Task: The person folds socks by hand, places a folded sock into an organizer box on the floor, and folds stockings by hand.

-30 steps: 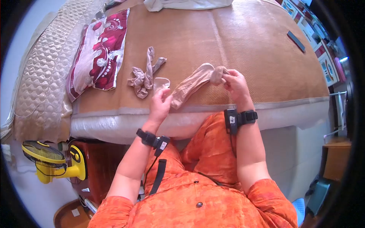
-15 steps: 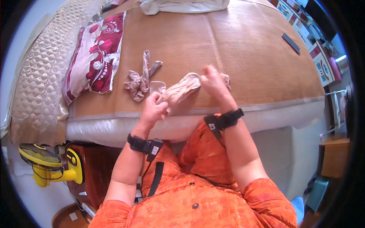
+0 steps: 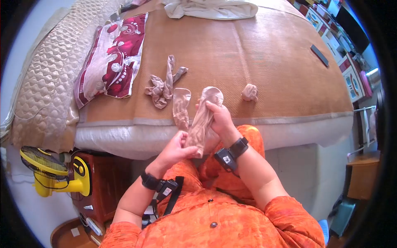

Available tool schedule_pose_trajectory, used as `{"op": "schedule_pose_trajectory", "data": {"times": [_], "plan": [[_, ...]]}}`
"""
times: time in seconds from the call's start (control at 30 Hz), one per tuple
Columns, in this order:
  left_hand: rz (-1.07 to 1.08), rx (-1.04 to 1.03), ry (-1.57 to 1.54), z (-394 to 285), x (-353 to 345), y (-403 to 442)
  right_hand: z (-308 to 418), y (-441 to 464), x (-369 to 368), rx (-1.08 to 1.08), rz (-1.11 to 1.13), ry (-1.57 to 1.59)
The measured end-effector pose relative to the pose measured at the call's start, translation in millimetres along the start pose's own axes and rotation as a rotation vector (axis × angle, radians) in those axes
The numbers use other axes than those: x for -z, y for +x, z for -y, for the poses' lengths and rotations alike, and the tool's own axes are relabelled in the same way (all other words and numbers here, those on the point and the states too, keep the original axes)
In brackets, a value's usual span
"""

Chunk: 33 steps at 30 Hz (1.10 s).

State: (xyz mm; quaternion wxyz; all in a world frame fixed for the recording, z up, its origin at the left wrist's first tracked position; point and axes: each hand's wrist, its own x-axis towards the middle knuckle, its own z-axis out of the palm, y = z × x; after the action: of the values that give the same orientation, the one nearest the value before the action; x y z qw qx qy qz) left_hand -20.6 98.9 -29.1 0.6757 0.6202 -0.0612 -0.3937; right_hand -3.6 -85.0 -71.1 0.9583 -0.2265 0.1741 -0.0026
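A thin beige-pink sock (image 3: 198, 131) is stretched between my two hands at the front edge of the bed. My left hand (image 3: 178, 148) pinches its lower end, the thumb lying over the fabric. Near the rounded top end, my right hand (image 3: 220, 117) grips the same sock with thumb on top. Another sock (image 3: 181, 106) of that colour lies just left of it, its lower end reaching toward my left hand; whether that hand also holds it I cannot tell. A crumpled bunch of socks (image 3: 159, 91) lies farther left, and a balled sock (image 3: 249, 93) sits to the right.
A woven brown mat (image 3: 281, 62) covers the bed. A maroon patterned pillow (image 3: 113, 62) lies at the left, a white cloth (image 3: 211, 9) at the far side, and a dark flat object (image 3: 319, 55) at the right. A yellow fan (image 3: 58, 173) stands at lower left.
The balled sock has left my right hand and rests on the mat. My right hand has moved down and left onto the sock; my left hand has come nearer my body.
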Motion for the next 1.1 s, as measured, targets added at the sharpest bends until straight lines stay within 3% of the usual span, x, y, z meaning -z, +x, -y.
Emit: {"op": "schedule_pose_trajectory", "data": {"times": [0.07,0.1,0.23,0.33,0.4,0.47,0.53,0.57,0.6,0.67,0.73,0.83,0.87,0.93,0.97,1.0,1.07,1.1], "plan": [[-0.102,-0.128,0.419,-2.5,10.2,-4.0,-1.0,-15.1,-11.4,-0.045,0.137,-0.16],[-0.194,-0.156,0.336,-8.4,16.4,1.6,-7.2,-17.3,-12.5,-0.078,0.161,-0.203],[-0.102,0.022,0.107,-47.7,16.1,13.6,-17.5,-37.1,-28.4,-0.346,0.346,-0.34],[-0.005,0.043,0.05,-34.0,19.5,26.7,-22.3,-42.0,-26.6,-0.369,0.401,-0.289],[-0.134,-0.15,-0.08,-27.2,14.8,30.5,-22.1,-40.9,-23.2,-0.379,0.373,-0.292],[-0.189,-0.192,-0.025,-25.9,9.1,29.7,-18.3,-39.8,-25.9,-0.502,0.298,-0.123],[-0.205,-0.495,0.61,-23.9,8.0,25.4,-16.8,-36.0,-24.5,-0.496,0.3,-0.075],[-0.102,-0.613,0.941,-27.0,10.6,23.7,-17.8,-33.0,-22.1,-0.418,0.299,-0.135],[-0.097,-0.609,0.949,-30.4,5.4,20.3,-19.5,-29.7,-18.8,-0.34,0.297,-0.193],[-0.144,-0.636,1.348,-35.2,-8.4,11.9,-22.2,-25.1,-12.4,-0.405,0.35,-0.054],[-0.097,-0.538,1.34,-36.7,-3.9,11.7,-15.1,-30.0,-17.1,-0.575,0.52,0.155],[0.088,-0.392,0.92,-42.5,13.8,16.2,-14.6,-31.1,-14.6,-0.406,0.41,-0.113],[0.087,-0.391,0.922,-43.6,15.4,13.8,-14.0,-30.6,-14.4,-0.406,0.412,-0.112],[0.203,-0.148,0.176,-59.7,4.5,2.6,-13.2,-30.4,-16.4,-0.391,0.442,-0.251],[0.188,-0.18,0.011,-54.6,10.1,5.7,-13.4,-32.4,-18.1,-0.391,0.444,-0.25],[0.187,-0.179,0.012,-56.8,9.1,6.1,-10.7,-38.0,-25.1,-0.331,0.468,-0.23],[-0.099,0.001,0.173,-59.6,3.5,7.0,-12.0,-39.5,-27.4,-0.274,0.495,-0.209],[-0.111,-0.143,0.309,-49.3,4.0,12.4,-14.5,-37.6,-25.3,-0.259,0.522,-0.234]]}}
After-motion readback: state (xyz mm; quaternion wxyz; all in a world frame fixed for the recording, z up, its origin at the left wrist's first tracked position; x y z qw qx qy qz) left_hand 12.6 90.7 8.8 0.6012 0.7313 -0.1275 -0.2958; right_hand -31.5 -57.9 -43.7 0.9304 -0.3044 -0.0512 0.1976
